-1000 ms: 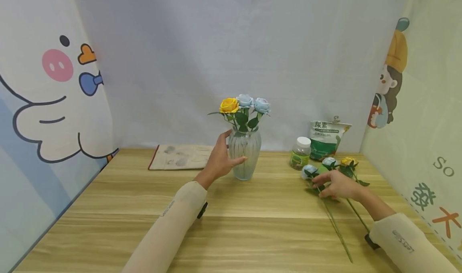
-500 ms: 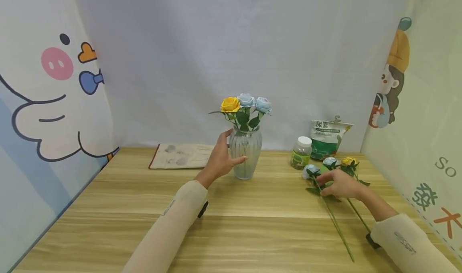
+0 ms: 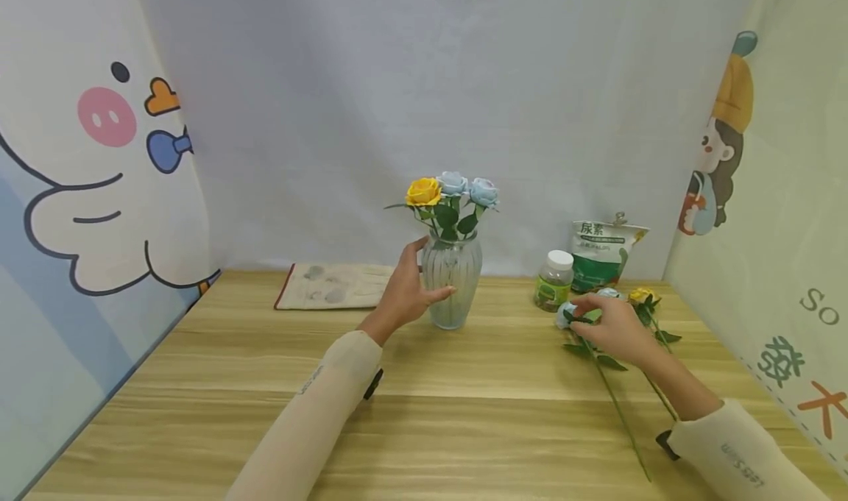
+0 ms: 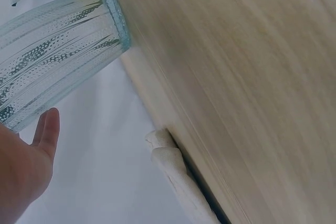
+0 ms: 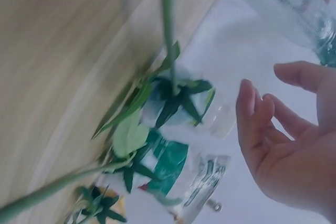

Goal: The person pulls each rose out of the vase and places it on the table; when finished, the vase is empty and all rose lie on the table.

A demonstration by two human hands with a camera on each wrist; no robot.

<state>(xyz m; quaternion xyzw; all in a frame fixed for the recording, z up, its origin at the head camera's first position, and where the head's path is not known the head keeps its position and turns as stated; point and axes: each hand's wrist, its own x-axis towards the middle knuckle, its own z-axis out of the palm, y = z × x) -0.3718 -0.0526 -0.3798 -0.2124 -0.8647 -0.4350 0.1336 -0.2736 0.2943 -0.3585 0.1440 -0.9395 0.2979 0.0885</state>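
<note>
A ribbed clear glass vase (image 3: pixel 461 276) stands upright on the table, holding one yellow rose (image 3: pixel 423 191) and two pale blue roses (image 3: pixel 483 192). My left hand (image 3: pixel 405 289) grips the vase's left side, thumb across its front and fingers partly hidden behind. On the right, my right hand (image 3: pixel 616 332) hovers over a pale blue rose (image 3: pixel 564 315) lying with its long stem toward me. In the right wrist view, thumb and fingers are bent but apart, with nothing between them, beside the rose's green sepals (image 5: pixel 181 98).
Behind the right hand lie another pale blue rose (image 3: pixel 608 293) and a yellow rose (image 3: pixel 641 296). A white-capped jar (image 3: pixel 554 282) and a clipped green-and-white bag (image 3: pixel 599 257) stand at the back right. Folded cloth gloves (image 3: pixel 338 288) lie back left on the wooden table (image 3: pixel 464 427).
My right hand has lifted slightly off the pale blue rose's stem and shifted up toward its flower head. The left hand keeps its hold on the vase.
</note>
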